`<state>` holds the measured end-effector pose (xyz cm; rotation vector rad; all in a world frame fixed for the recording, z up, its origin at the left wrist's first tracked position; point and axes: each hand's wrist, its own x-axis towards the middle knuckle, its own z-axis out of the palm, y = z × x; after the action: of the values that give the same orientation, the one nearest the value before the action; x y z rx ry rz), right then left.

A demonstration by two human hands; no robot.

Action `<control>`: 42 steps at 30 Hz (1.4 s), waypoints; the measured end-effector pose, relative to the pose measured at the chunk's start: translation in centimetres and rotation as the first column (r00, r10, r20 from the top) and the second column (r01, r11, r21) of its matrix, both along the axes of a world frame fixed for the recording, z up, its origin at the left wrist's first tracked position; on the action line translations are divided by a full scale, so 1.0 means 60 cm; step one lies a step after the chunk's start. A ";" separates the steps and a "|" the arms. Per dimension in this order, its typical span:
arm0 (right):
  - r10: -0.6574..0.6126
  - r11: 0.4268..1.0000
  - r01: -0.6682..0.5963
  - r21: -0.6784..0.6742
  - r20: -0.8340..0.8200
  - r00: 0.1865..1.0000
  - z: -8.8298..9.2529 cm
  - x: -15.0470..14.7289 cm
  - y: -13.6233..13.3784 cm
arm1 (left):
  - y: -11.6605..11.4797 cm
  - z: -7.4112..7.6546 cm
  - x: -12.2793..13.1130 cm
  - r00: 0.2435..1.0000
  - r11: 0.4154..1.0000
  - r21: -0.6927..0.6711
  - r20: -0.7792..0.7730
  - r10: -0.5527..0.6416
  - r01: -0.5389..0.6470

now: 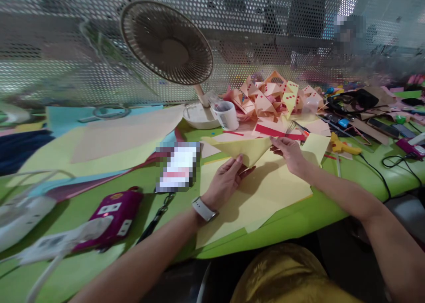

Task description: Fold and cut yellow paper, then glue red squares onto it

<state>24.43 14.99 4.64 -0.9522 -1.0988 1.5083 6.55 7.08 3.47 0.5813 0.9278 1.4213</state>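
Perforated metal screening [252,37] backs a green-topped table [288,219] crowded with craft paper, where a person works with 2 bare hands. Between those hands, raised just above a stack of pale yellow sheets [272,201], is a folded yellow paper [247,149], its pointed end to the left. The left hand [227,179], below a white watch [204,209], pinches the lower edge, thumb on top and fingers beneath. The right hand [288,151] nips the right-hand corner between thumb and fingertips.

The paper looks light and fairly crisp, stiff enough to keep a fold but likely to dent or crease under a hard squeeze. Its edges and corners appear the best places to take hold, with a light pinch on each side; a flat, smooth face like this could slide if gripped loosely.

Behind the hands stand a white mug [229,116], a fan [169,51] and a heap of folded peach paper [265,97], some pieces dotted red. To the left of the stack lies a phone [177,168]; to its right rests a yellow glue gun [343,147].
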 end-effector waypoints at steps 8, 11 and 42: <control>0.182 0.983 -0.181 -0.028 0.075 0.980 0.004 -0.001 -0.006 | 0.000 0.000 0.001 0.999 1.000 0.021 -0.041 0.011 -0.010; 0.260 0.965 -0.255 -0.054 0.121 0.958 0.000 -0.010 -0.020 | -0.002 -0.001 0.003 0.998 0.999 0.046 -0.065 -0.021 0.024; 0.297 0.954 -0.299 -0.013 0.159 0.941 -0.001 -0.020 -0.049 | -0.013 -0.004 -0.008 0.865 0.956 -0.052 -0.416 -0.283 0.287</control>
<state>23.26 12.07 4.58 -0.9426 -1.4168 1.6877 6.05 6.31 3.21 1.0185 1.1172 1.0493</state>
